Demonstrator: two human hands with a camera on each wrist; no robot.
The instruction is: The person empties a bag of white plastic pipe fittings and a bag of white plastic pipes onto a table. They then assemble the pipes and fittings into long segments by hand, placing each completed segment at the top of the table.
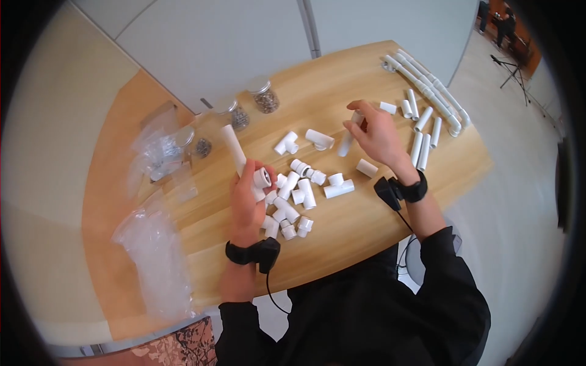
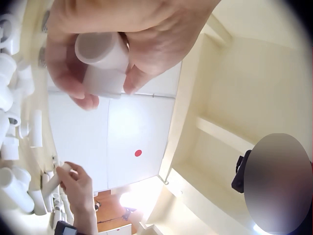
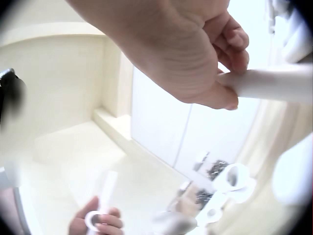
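My left hand (image 1: 245, 198) grips a white pipe tee (image 1: 261, 179) above the left part of the table. A straight length of white pipe (image 1: 233, 146) rises from that hand, leaning up and away. Close up in the left wrist view, the fingers curl round the tee (image 2: 104, 73), one round mouth facing the camera. Across the table my right hand (image 1: 379, 137) pinches a short white pipe (image 1: 345, 144) near its upper end, between thumb and fingers. In the right wrist view this pipe (image 3: 276, 83) slants away from the fingertips.
Loose white fittings (image 1: 285, 208) lie heaped beside the left hand. Short pipes (image 1: 416, 149) and a joined pipe frame (image 1: 427, 85) lie at the right. Jars of small metal parts (image 1: 265, 99) stand at the back; a clear plastic bag (image 1: 155, 256) hangs over the left edge.
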